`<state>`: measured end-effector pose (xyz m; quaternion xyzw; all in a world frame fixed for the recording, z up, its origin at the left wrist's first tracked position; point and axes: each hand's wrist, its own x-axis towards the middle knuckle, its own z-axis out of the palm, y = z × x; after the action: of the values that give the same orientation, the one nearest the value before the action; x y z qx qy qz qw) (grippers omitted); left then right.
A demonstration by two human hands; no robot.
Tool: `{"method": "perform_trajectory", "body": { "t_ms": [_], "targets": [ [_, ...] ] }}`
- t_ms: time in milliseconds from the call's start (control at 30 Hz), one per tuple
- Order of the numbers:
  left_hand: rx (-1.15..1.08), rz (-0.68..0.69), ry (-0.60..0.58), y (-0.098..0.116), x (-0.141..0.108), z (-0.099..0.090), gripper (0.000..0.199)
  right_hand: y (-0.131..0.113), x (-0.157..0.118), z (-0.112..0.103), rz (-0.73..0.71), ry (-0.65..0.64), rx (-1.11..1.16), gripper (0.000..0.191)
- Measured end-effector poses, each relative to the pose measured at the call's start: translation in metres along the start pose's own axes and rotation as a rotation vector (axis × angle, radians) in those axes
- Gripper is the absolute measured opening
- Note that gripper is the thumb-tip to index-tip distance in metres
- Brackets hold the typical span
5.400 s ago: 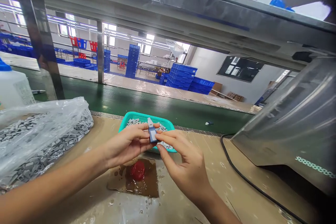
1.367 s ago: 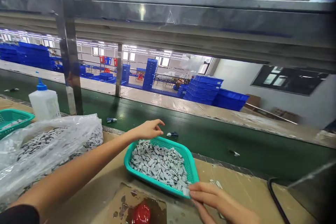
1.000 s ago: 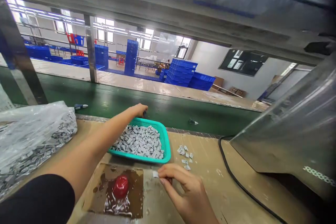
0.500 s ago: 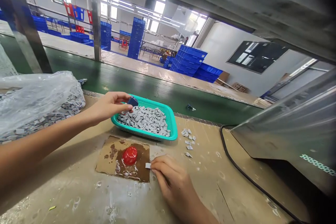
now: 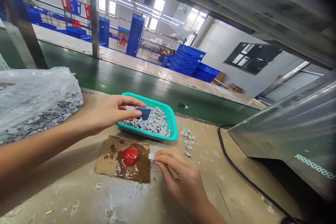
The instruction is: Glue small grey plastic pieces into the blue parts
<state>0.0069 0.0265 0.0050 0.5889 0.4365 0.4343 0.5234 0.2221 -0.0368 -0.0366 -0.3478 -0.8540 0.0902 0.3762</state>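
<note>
My left hand (image 5: 119,110) pinches a dark blue plastic piece (image 5: 145,113) between thumb and fingers, above a teal basket (image 5: 173,126). Many small grey plastic parts (image 5: 159,122) fill that basket. In my right hand (image 5: 178,171), a small flat light-grey piece (image 5: 151,156) is held by the fingertips, close to the right edge of a wet cardboard sheet (image 5: 105,166). A shiny red round object (image 5: 130,156) sits on the cardboard, with clear liquid spread around it.
A clear plastic bag (image 5: 39,98) of grey parts lies at the left. Several loose grey parts (image 5: 188,142) lie right of the basket. Behind runs a green conveyor belt (image 5: 118,78) carrying a small dark-and-grey piece (image 5: 183,105). A black cable (image 5: 236,168) curves along the right.
My left hand has moved right with the blue piece, turning it so a broader face shows. My right hand has shifted slightly right and up. On the belt, the small piece has moved left.
</note>
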Motion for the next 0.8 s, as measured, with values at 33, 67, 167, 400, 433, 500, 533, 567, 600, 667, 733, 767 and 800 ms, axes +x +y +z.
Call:
{"method": "perform_trajectory", "body": {
  "t_ms": [33,67,167,400,433,500,533,567,600,667,733,767,800],
  "targets": [
    [-0.019,-0.001,-0.024,0.001,-0.001,0.000,0.030,-0.002,0.004,-0.003,-0.002,0.016,-0.002,0.018],
    [-0.036,0.004,-0.040,0.002,-0.002,0.000,0.028,-0.004,0.007,-0.004,0.000,0.018,-0.003,0.018],
    [0.011,0.031,-0.024,0.005,-0.006,-0.001,0.021,-0.007,0.008,-0.005,0.000,-0.057,-0.012,0.019],
    [-0.025,0.130,-0.093,0.003,-0.013,0.004,0.042,-0.019,0.011,-0.005,-0.110,-0.034,-0.134,0.023],
    [-0.063,0.137,-0.098,0.002,-0.013,0.006,0.046,-0.023,0.016,-0.008,-0.117,-0.029,-0.130,0.023],
    [-0.096,0.142,-0.116,0.000,-0.015,0.009,0.048,-0.030,0.028,-0.015,-0.059,0.048,-0.107,0.020],
    [-0.100,0.147,-0.134,-0.001,-0.016,0.010,0.047,-0.033,0.035,-0.019,-0.010,0.102,-0.086,0.018],
    [-0.100,0.151,-0.152,-0.002,-0.017,0.011,0.047,-0.036,0.041,-0.021,0.036,0.152,-0.057,0.018],
    [-0.098,0.155,-0.168,-0.002,-0.018,0.012,0.046,-0.038,0.046,-0.022,0.073,0.189,-0.024,0.017],
    [-0.087,0.162,-0.187,-0.003,-0.020,0.014,0.046,-0.038,0.052,-0.021,0.111,0.218,0.050,0.018],
    [-0.071,0.170,-0.191,-0.005,-0.021,0.015,0.045,-0.035,0.054,-0.016,0.139,0.220,0.099,0.018],
    [-0.067,0.181,-0.194,-0.005,-0.021,0.016,0.044,-0.034,0.053,-0.013,0.151,0.221,0.112,0.018],
    [-0.066,0.193,-0.198,-0.006,-0.021,0.016,0.043,-0.032,0.052,-0.010,0.161,0.221,0.121,0.019]
  ]
}}
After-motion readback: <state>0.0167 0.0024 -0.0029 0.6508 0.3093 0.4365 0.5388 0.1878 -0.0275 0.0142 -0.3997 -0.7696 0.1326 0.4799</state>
